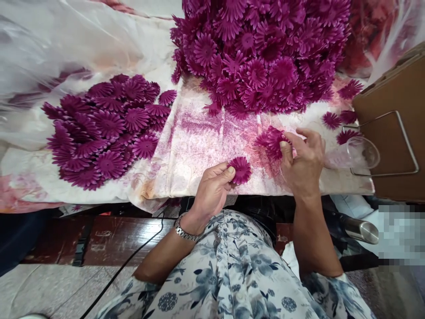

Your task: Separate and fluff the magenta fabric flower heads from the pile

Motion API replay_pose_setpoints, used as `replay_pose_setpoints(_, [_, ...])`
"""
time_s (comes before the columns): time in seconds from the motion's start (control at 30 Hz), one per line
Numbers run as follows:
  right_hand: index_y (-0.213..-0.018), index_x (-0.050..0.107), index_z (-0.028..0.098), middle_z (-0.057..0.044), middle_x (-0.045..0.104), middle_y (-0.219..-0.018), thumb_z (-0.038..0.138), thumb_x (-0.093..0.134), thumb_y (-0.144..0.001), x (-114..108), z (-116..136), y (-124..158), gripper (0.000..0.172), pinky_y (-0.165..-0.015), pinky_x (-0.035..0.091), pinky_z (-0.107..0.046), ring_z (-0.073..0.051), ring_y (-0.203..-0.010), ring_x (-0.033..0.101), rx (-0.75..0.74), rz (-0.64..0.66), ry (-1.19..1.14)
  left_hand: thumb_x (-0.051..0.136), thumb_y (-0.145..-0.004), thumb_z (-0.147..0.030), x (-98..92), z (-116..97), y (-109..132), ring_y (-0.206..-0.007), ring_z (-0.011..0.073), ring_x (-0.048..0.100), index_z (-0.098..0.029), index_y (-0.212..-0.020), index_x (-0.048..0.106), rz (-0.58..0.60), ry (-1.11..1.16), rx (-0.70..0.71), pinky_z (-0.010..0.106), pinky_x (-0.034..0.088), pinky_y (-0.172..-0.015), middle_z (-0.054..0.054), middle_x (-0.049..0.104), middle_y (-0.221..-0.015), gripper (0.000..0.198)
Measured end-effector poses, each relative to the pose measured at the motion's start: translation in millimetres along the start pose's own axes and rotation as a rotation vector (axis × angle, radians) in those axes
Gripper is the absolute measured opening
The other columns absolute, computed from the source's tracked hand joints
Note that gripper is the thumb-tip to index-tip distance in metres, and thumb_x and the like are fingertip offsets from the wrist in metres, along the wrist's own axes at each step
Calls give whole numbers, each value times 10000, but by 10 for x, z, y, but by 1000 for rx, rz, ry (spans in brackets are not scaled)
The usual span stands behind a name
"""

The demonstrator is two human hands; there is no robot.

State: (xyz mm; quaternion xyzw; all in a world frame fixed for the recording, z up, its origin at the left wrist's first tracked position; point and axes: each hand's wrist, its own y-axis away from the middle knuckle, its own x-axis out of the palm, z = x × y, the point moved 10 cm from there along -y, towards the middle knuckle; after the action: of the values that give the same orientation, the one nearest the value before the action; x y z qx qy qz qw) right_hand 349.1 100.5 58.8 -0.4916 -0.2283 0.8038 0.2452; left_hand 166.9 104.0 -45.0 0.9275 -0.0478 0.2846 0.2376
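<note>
Between thumb and fingers, my left hand (214, 186) pinches a purple artificial flower (241, 170) close to the table's front edge. To its right, my right hand (304, 159) has its thumb and index finger closed on another purple artificial flower (275, 141), with more petals bunched beside it. A tall heap of purple flowers (259, 57) rises just beyond both hands. Off to the left lies a lower pile of flowers (106, 126), stacked in overlapping layers.
A stained white cloth (199, 150) covers the table. On the right stand a clear plastic cup (363, 153), a cardboard box (395, 115) with a metal wire frame, and a few loose flowers (332, 119). Plastic sheeting (66, 35) lies at the back left.
</note>
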Motion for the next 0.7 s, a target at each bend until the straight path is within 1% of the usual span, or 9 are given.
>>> replay_pose_setpoints(0.07, [-1002, 639, 203, -92, 580, -1002, 256, 582, -825, 52, 201, 23, 193, -828, 450, -405, -223, -939, 541, -93, 77, -96, 773, -598, -280, 28, -9, -7, -571, 98, 539, -121, -654, 672, 8, 12, 9, 233, 448, -613, 3, 612, -595, 197])
replay_pose_setpoints(0.2, [-873, 603, 183, -46, 593, -782, 235, 596, -822, 329, 688, 228, 74, -685, 476, -315, -171, -768, 548, -255, 331, -395, 752, -622, -269, 106, 36, 6, -571, 96, 510, -133, -648, 655, 45, 12, -32, 216, 428, -572, -6, 581, -578, 170])
replay_pose_setpoints(0.3, [-769, 563, 182, -32, 575, -694, 217, 563, -843, 429, 745, 298, 82, -629, 449, -297, -157, -692, 526, -225, 338, -441, 756, -623, -276, 96, 87, 27, -535, 93, 478, -140, -612, 625, 35, -21, -76, 218, 403, -528, -12, 545, -557, 190])
replay_pose_setpoints(0.43, [-752, 574, 182, -9, 579, -664, 175, 552, -844, 420, 649, 311, 96, -613, 444, -267, -130, -651, 544, -145, 273, -528, 764, -621, -319, 81, 81, 26, -488, 85, 446, -141, -615, 626, 56, -51, -44, 218, 375, -482, -16, 531, -537, 224])
replay_pose_setpoints(0.5, [-781, 592, 182, 1, 596, -687, 189, 566, -840, 407, 471, 287, 64, -586, 445, -247, -114, -630, 556, -28, 240, -590, 762, -625, -317, 65, 64, 15, -474, 79, 437, -138, -608, 630, 67, -54, -21, 213, 364, -463, -13, 538, -536, 224])
replay_pose_setpoints(0.53, [-803, 601, 183, 2, 607, -707, 202, 569, -841, 364, 337, 260, 53, -573, 447, -241, -109, -623, 562, 41, 187, -594, 763, -623, -316, 44, 52, 8, -471, 79, 441, -137, -608, 634, 60, -54, -11, 211, 360, -455, -9, 550, -541, 222])
replay_pose_setpoints(0.6, [-843, 622, 186, -6, 620, -739, 219, 557, -849, 195, 66, 188, 74, -594, 466, -253, -119, -646, 579, 122, 37, -495, 772, -609, -326, -17, 15, -8, -482, 86, 470, -133, -625, 651, 27, -53, 12, 208, 359, -447, 5, 584, -563, 229])
replay_pose_setpoints(0.63, [-864, 637, 188, -17, 626, -762, 221, 546, -854, 101, -28, 145, 97, -630, 479, -273, -133, -684, 590, 120, -18, -394, 776, -601, -335, -48, -4, -14, -498, 95, 493, -131, -645, 663, 8, -49, 20, 208, 366, -453, 13, 602, -578, 237])
replay_pose_setpoints(0.7, [-923, 662, 196, -51, 633, -852, 223, 540, -854, -31, -92, 56, 143, -737, 492, -331, -174, -810, 603, 55, -48, -166, 773, -603, -343, -66, -27, -25, -546, 115, 540, -127, -695, 685, -1, -39, 25, 214, 391, -483, 26, 631, -614, 250])
